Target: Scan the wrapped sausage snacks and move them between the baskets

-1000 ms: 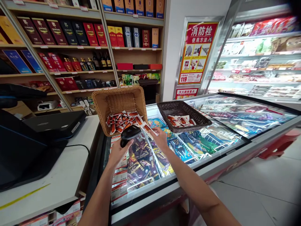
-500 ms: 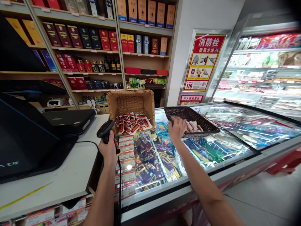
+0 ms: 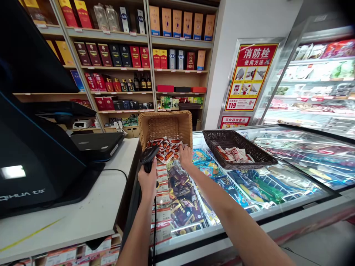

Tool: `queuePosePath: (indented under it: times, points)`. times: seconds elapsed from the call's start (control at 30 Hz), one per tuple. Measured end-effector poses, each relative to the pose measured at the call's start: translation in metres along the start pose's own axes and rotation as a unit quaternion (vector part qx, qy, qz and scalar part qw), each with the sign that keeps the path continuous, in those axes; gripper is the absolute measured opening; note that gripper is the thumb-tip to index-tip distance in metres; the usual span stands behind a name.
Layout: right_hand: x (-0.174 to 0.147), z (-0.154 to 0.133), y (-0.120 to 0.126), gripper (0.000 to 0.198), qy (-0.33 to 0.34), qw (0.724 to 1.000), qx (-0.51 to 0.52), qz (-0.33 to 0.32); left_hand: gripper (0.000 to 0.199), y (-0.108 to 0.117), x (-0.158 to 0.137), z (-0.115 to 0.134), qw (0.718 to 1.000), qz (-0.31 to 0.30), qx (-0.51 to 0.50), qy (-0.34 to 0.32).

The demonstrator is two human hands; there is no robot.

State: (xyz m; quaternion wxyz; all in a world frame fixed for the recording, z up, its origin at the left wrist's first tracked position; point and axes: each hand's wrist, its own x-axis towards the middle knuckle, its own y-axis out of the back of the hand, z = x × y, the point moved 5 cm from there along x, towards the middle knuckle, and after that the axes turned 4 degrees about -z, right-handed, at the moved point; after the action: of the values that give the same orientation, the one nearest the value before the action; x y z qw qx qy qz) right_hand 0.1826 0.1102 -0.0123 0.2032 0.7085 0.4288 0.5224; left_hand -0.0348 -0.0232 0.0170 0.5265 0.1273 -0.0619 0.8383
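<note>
My left hand [image 3: 148, 181] is wrapped round the handle of a black barcode scanner [image 3: 149, 155], its head pointing up and its cord hanging down. The scanner is in front of the left part of a tan wicker basket [image 3: 165, 117]. Small wrapped sausages [image 3: 168, 147] lie in a heap in that basket, which is tipped toward me. At the heap's right edge my right hand [image 3: 186, 156] has its fingers closed on a wrapped sausage; the fingertips are partly hidden. A dark brown wicker basket [image 3: 241, 144] to the right holds several wrapped sausages [image 3: 235, 154].
Both baskets stand on a glass-topped freezer [image 3: 210, 225] full of packaged goods. On the left, a white counter [image 3: 91, 199] carries a black checkout terminal [image 3: 36, 147]. Shelves of boxes [image 3: 111, 66] line the back wall, with a chiller [image 3: 318, 81] at right.
My right hand has moved left from the dark basket's edge to the sausages in the tan basket. My left hand still holds the scanner. The view has shifted left.
</note>
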Motion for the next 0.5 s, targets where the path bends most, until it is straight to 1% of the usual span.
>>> queuePosePath:
  times: [0.1,0.17,0.23,0.37,0.43,0.5]
  points:
    - [-0.010,0.003,0.013,0.045,0.015,1.000,-0.008,-0.008,0.045,-0.004,-0.002,-0.002,1.000,-0.010,0.004,0.004]
    - [-0.021,0.011,0.031,0.050,0.021,0.999,-0.014,-0.020,0.043,-0.008,-0.003,-0.003,0.999,-0.034,0.020,0.005]
    - [-0.035,0.021,0.054,0.050,0.040,0.999,0.005,-0.013,0.043,-0.015,-0.005,-0.003,0.997,-0.067,0.039,0.007]
    - [-0.068,0.045,0.098,0.041,0.096,0.992,0.071,0.049,0.048,-0.033,-0.014,-0.003,0.986,-0.156,0.060,0.009]
    - [-0.082,0.056,0.109,0.038,0.101,0.986,0.096,0.087,0.051,-0.042,-0.021,-0.002,0.976,-0.208,0.071,0.000]
    - [-0.092,0.064,0.112,0.037,0.093,0.982,0.117,0.116,0.052,-0.049,-0.026,0.000,0.964,-0.249,0.091,-0.016]
